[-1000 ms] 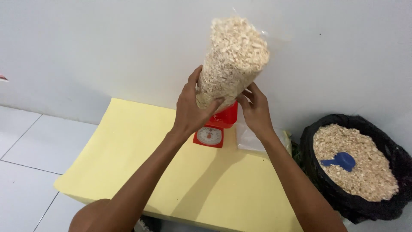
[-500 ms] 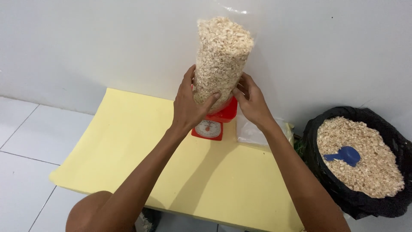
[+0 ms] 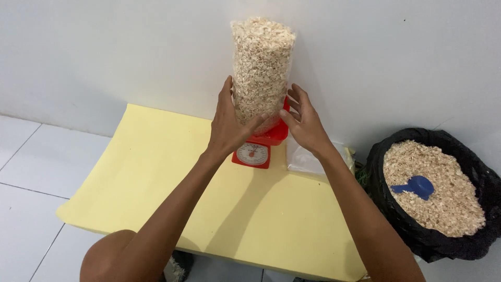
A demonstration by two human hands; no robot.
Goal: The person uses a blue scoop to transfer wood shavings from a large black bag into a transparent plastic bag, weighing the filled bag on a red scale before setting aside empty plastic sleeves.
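Clear flake-filled bag (image 3: 262, 68) upright on red scale (image 3: 259, 146)

Tall bag (image 3: 262, 68): clear, glossy plastic film, packed with pale, rough, flaky wood shavings. Kitchen scale (image 3: 259, 145): smooth red plastic, slightly shiny, with a matt white dial; worktop (image 3: 156, 177): matt pale-yellow sheet, smooth, foam-like. Sack (image 3: 417, 235): thin black plastic, crinkled and faintly glossy, holding the same coarse shavings and a smooth blue plastic scoop (image 3: 415, 186); wall (image 3: 104, 52) matt white, floor (image 3: 31, 156) glazed white tile.
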